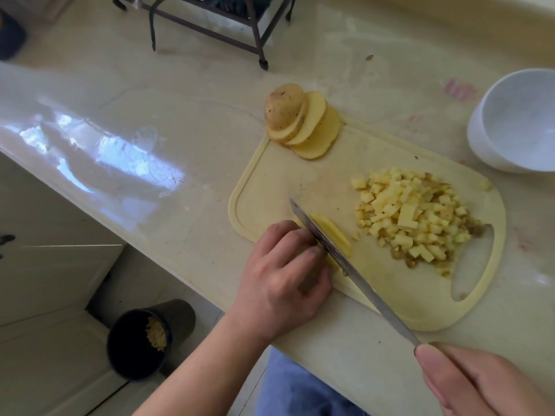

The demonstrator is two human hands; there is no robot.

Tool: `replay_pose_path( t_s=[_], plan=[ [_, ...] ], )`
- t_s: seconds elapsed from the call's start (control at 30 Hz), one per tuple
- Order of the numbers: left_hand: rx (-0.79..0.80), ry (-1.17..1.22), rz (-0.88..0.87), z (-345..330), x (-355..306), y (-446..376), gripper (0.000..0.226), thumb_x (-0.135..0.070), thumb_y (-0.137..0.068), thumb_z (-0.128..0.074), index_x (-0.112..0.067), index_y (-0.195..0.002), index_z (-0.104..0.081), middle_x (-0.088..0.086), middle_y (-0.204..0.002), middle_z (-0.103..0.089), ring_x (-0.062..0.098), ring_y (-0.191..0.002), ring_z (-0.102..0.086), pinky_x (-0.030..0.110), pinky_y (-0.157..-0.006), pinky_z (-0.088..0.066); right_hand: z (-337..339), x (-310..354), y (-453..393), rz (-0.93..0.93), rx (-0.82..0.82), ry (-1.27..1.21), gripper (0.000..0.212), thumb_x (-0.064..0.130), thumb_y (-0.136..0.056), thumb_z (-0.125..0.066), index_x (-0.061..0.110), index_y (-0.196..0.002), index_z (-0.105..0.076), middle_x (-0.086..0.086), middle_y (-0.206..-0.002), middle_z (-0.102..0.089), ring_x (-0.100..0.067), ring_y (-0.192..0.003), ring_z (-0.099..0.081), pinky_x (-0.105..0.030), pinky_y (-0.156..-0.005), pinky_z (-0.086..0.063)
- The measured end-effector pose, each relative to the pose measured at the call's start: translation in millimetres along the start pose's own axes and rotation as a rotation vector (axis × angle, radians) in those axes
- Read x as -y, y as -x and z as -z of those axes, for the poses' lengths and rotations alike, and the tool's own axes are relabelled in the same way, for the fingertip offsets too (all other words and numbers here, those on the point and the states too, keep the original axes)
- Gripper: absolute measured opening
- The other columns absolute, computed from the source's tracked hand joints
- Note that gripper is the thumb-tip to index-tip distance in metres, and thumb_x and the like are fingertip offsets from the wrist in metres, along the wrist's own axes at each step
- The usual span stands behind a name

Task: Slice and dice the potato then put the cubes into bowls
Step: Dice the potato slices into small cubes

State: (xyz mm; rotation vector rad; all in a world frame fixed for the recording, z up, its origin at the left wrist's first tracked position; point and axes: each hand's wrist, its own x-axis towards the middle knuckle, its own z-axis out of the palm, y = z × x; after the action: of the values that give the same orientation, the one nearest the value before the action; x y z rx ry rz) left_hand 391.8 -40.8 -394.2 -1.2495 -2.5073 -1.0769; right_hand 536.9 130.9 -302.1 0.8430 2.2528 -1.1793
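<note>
- Glossy cream counter (186, 163), and the cutting board (303, 187) overhangs its near edge; a hard stroke could shift it.
- Right hand (480, 382) is wrapped round the knife (345, 259) handle.
- Left hand (285, 274), fingers curled, pins the potato slice (333, 232) right against the blade: a slip nicks them.
- Cubes (417, 220) heap mid-board; they may scatter.
- Uncut slices (300, 121) wait beyond; white bowl (516, 121) sits empty.
</note>
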Motion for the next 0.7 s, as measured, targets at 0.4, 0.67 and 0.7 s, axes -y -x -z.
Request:
replay_pose_path(
  t_s=[0.4,0.67,0.7],
  plan=[
    [0.023,0.003,0.031,-0.1,1.7,-0.9,0.012,-0.005,-0.076,-0.078,0.001,-0.086,-0.076,0.016,-0.096,-0.069,0.036,-0.091,-0.062,0.04,-0.084,-0.053,1.1,0.3,-20.5,0.112,0.086,-0.031,0.087,0.101,-0.056,-0.019,0.019,-0.067,-0.048,0.002,-0.046,-0.042,-0.007,-0.042,-0.043,-0.013,-0.044,-0.03],
    [0.039,0.016,0.022,2.7,-0.6,3.4,0.012,-0.006,-0.078,-0.078,0.002,-0.087,-0.074,0.018,-0.098,-0.068,0.036,-0.095,-0.06,0.041,-0.086,-0.053,0.0,3.7,-15.9,0.017,0.17,-0.135,0.088,0.106,-0.042,-0.024,0.021,-0.051,-0.047,-0.002,-0.038,-0.04,-0.004,-0.036,-0.036,-0.014,-0.042,-0.029],
    [0.037,0.004,0.025,3.1,-1.0,6.3,0.014,-0.007,-0.078,-0.079,0.002,-0.087,-0.074,0.018,-0.098,-0.068,0.036,-0.096,-0.06,0.041,-0.087,-0.053,-0.2,3.5,-15.5,0.02,0.17,-0.139,0.088,0.105,-0.042,-0.025,0.02,-0.051,-0.047,-0.002,-0.038,-0.04,-0.004,-0.036,-0.037,-0.014,-0.042,-0.029]
  ],
)
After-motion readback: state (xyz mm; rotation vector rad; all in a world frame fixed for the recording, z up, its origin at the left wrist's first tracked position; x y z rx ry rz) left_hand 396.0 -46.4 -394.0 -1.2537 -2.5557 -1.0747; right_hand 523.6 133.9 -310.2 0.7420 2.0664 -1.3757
